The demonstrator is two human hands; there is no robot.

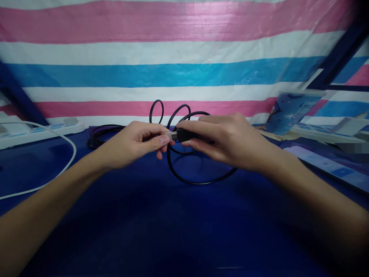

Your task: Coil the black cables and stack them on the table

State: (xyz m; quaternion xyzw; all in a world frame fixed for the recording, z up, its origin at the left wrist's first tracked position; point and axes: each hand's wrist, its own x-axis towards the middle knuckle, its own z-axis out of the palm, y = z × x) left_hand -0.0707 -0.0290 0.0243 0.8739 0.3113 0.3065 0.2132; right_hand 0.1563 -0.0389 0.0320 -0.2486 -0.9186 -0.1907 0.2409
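Connector tip (pixel 174 136) metal; plug housing (pixel 183 134) matt plastic; backdrop sheet (pixel 184 52) glossy plastic; tabletop (pixel 184 223) smooth.

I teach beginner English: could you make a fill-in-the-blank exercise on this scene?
The person's right hand holds a plastic cable plug coloured ____.
The left hand pinches a small pale piece at the plug's tip, which is made of ____.
A thin curved white cable lies on the ____ side of the dark blue tabletop.
The striped plastic sheet behind combines white, pink and ____.

Missing words: black; metal; left; blue.
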